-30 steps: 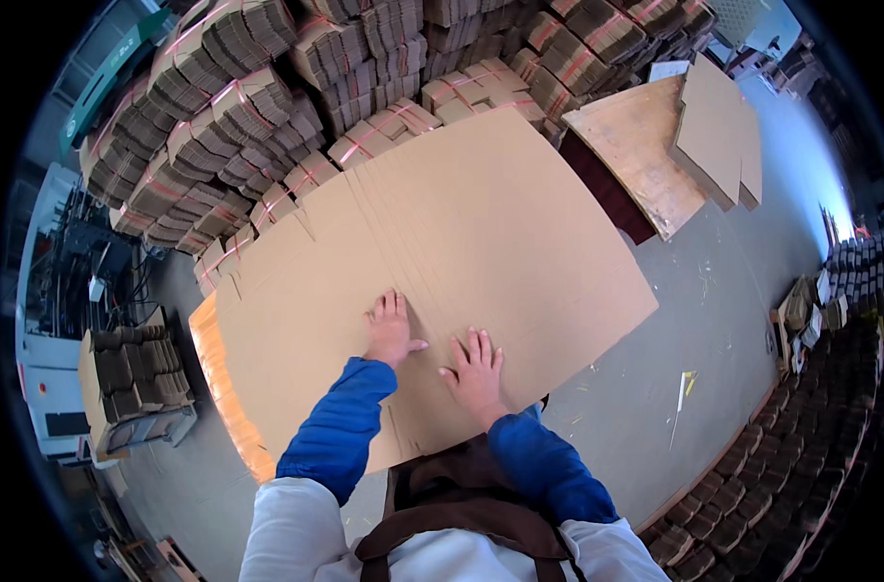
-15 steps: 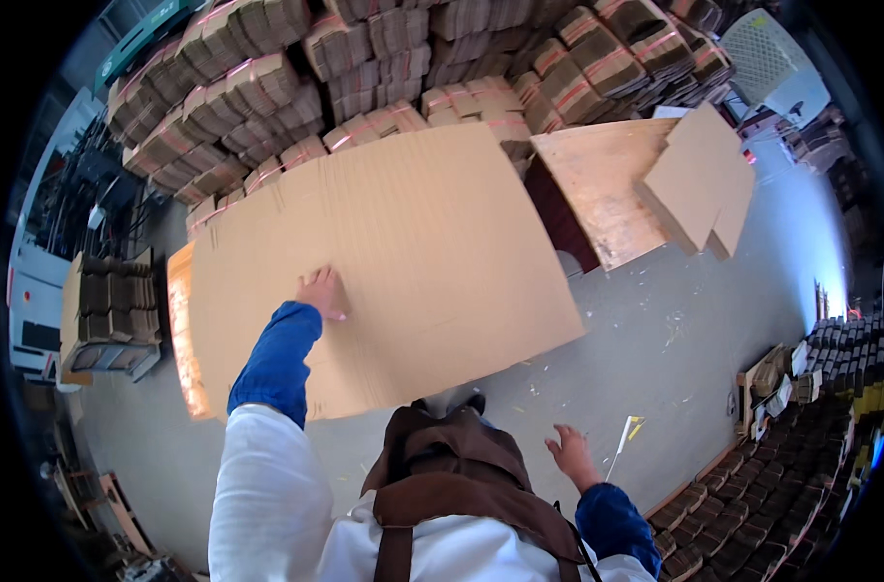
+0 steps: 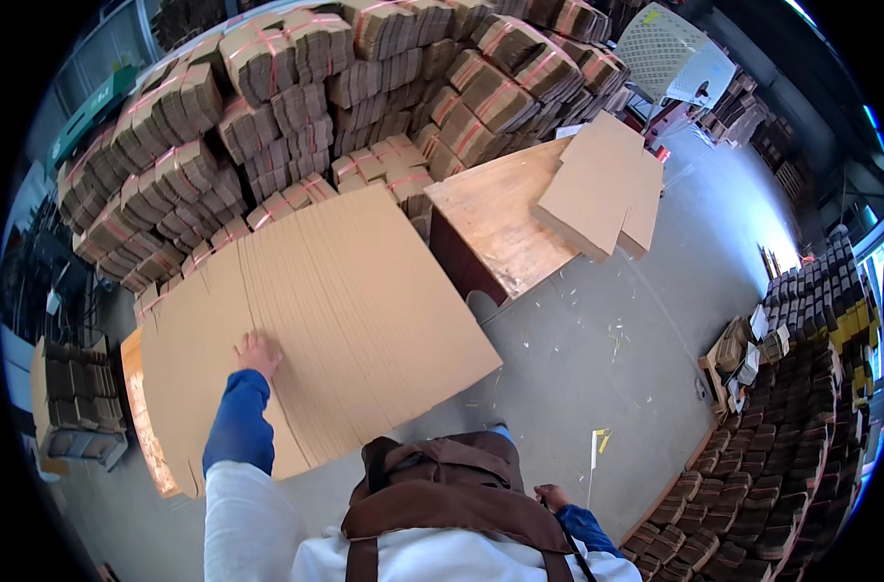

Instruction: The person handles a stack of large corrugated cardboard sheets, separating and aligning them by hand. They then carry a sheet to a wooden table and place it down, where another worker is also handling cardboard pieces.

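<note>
One cardboard sheet (image 3: pixel 325 325) | my left fingers (image 3: pixel 253 345) flat on it, unclenched | my right fingers (image 3: pixel 548 494) — too small, can't tell grip

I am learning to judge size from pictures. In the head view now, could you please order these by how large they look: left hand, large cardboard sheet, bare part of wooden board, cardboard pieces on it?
1. large cardboard sheet
2. wooden board and cardboard pieces: too alike to rank
3. left hand

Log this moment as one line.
left hand: on cardboard sheet | right hand: off sheet, beside apron, grip unclear | bundled cardboard: stacked beyond
</note>
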The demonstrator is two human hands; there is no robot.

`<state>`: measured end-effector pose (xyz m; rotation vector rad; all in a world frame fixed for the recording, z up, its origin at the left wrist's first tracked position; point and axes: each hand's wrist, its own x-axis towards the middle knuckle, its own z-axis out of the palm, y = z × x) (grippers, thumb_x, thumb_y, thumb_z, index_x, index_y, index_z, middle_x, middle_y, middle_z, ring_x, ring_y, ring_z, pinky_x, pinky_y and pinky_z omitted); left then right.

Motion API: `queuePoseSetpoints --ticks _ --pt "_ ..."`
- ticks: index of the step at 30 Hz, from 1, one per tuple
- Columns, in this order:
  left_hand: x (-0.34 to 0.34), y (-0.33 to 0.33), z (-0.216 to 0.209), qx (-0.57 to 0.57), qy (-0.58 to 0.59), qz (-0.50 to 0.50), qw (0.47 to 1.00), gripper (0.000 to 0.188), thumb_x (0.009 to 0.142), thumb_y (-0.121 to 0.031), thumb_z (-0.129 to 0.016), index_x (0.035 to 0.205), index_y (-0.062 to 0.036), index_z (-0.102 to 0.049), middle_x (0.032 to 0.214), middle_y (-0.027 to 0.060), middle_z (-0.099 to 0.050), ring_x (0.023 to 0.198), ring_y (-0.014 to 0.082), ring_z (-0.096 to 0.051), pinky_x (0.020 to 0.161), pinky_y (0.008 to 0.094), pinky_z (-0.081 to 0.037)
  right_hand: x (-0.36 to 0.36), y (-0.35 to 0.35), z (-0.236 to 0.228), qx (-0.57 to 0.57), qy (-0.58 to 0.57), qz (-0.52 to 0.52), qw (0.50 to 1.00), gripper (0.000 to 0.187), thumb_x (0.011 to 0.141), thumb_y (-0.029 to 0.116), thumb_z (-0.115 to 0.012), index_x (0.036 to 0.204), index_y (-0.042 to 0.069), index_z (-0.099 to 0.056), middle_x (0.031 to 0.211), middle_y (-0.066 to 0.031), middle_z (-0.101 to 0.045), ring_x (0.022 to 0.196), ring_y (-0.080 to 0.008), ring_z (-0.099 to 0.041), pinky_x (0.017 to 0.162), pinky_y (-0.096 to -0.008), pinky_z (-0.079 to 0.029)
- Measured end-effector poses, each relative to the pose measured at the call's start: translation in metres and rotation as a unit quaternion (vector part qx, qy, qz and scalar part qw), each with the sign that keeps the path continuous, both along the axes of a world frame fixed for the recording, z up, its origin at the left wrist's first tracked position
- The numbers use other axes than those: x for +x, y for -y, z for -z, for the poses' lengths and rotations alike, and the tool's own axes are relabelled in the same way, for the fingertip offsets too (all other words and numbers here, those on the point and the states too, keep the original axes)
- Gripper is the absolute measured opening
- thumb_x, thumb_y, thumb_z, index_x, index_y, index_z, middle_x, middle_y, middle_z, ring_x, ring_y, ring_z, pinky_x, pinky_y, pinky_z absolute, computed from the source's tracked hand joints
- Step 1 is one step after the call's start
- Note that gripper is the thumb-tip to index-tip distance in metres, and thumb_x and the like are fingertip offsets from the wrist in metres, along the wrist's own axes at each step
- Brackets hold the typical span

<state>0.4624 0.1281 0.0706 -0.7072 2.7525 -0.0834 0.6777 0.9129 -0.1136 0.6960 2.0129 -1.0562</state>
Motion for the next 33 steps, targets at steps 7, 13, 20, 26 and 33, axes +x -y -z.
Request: queuePoseSetpoints --ticks 7,13,20,26,33 --pt "-0.015 -0.263 0.048 0.196 -0.289 0.193 0.917 0.051 0.087 -0.030 -0.069 0.129 -0.0045 -0.054 0.143 0.0219 -0.046 0.135 0.0400 -0.039 0.111 0.0533 -0.030 -0.048 -0.132 0.015 0.017 0.047 0.100 0.994 0.036 0.095 0.029 -0.063 0.107 -0.005 -0.068 0.083 -0.0105 -0.070 0.069 -0.0199 -0.068 0.062 -0.0341 -0.057" --pt "-0.028 -0.470 0.069 0.349 -0.300 0.076 0.885 0.045 0.085 -0.023 -0.070 0.123 -0.0029 -0.058 0.137 0.0218 -0.051 0.128 0.0395 -0.046 0.109 0.0464 -0.036 -0.093 -0.237 -0.016 0.049 0.032 0.095 0.994 0.036 0.095 0.033 -0.059 0.096 -0.001 -0.072 0.078 -0.0103 -0.071 0.066 -0.0202 -0.069 0.063 -0.0344 -0.058" --pt "-0.111 -0.549 0.087 0.382 -0.174 0.051 0.906 0.040 0.086 -0.029 -0.069 0.116 -0.0035 -0.063 0.121 0.0216 -0.064 0.117 0.0403 -0.057 0.101 0.0440 -0.044 -0.235 -0.334 -0.021 -0.018 -0.110 0.223 0.969 0.036 0.092 0.022 -0.064 0.111 -0.008 -0.065 0.077 -0.0106 -0.068 0.066 -0.0200 -0.067 0.060 -0.0327 -0.056" --pt "-0.131 -0.568 0.122 0.264 0.077 0.019 0.961 0.046 0.091 -0.046 -0.057 0.121 -0.0112 -0.064 0.116 0.0173 -0.069 0.116 0.0402 -0.060 0.101 0.0618 -0.037 -0.411 -0.282 -0.050 -0.095 -0.074 0.194 0.974 0.044 0.097 0.038 -0.059 0.127 0.006 -0.056 0.096 -0.0074 -0.071 0.082 -0.0194 -0.070 0.063 -0.0358 -0.049" --pt "-0.194 -0.622 0.105 0.124 0.062 0.010 0.990 0.018 0.085 -0.020 -0.057 0.088 -0.0156 -0.074 0.093 0.0076 -0.075 0.094 0.0279 -0.069 0.079 0.0513 -0.043 -0.591 -0.269 -0.124 -0.004 -0.343 -0.136 0.930 0.048 0.097 0.042 -0.052 0.124 0.003 -0.053 0.102 -0.0105 -0.063 0.092 -0.0220 -0.061 0.067 -0.0379 -0.043"
